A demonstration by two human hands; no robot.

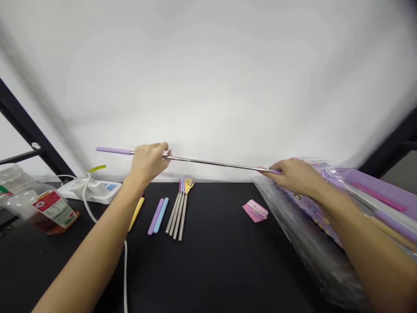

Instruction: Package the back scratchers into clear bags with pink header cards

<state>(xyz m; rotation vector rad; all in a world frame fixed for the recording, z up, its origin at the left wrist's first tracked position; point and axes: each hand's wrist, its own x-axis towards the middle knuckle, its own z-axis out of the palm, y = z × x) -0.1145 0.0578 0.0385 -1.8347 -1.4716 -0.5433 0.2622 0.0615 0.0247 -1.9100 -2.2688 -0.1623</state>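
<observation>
A telescopic back scratcher (pixel 211 163) is stretched out nearly level above the table, its purple grip sticking out at the left. My left hand (pixel 148 160) is closed around the metal rod close to that grip. At the other end, my right hand (pixel 295 176) pinches the purple tip, mostly covering it. Below lie several retracted back scratchers (pixel 177 213) side by side, with small hand-shaped heads in yellow, blue, purple and pink. Left of them are a purple grip sleeve (pixel 155 216), a light blue sleeve (pixel 161 215) and a yellow sleeve (pixel 136 214).
Pink printed cards (pixel 256 211) lie on the black table (pixel 221 269). At right are clear plastic bags (pixel 302 243) and a purple bin (pixel 381 182) holding colored sticks. A power strip (pixel 107 191) with a white cable and a labelled plastic bottle (pixel 48 208) stand at left.
</observation>
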